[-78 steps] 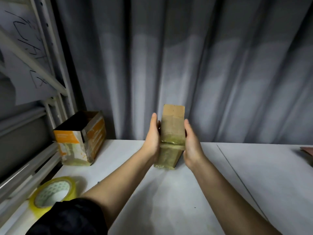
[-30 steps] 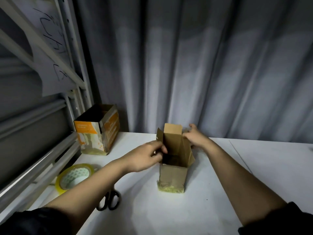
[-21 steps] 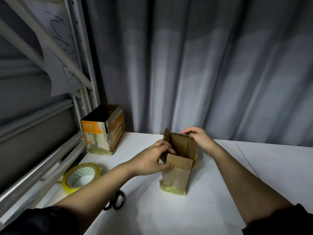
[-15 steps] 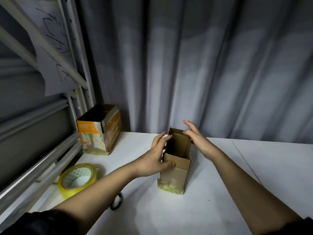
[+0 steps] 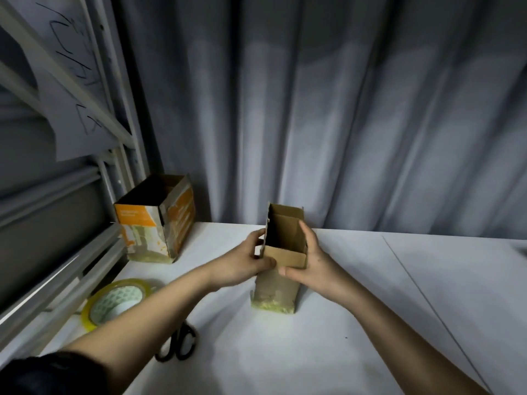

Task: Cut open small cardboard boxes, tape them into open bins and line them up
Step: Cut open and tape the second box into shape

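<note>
A small brown cardboard box [image 5: 278, 269], upright on the white table [image 5: 370, 323], is gripped near its open top by the left hand [image 5: 248, 263] and right hand [image 5: 309, 265]. Light, crushable walls are judged best held at the corners. An orange-printed bin [image 5: 155, 223] stands well left.

Both forearms are bare from elbow to wrist. A dark, black-looking sleeve [image 5: 54, 374] covers the left upper arm and ends near the elbow. No rings, watch or gloves show on either hand.
</note>
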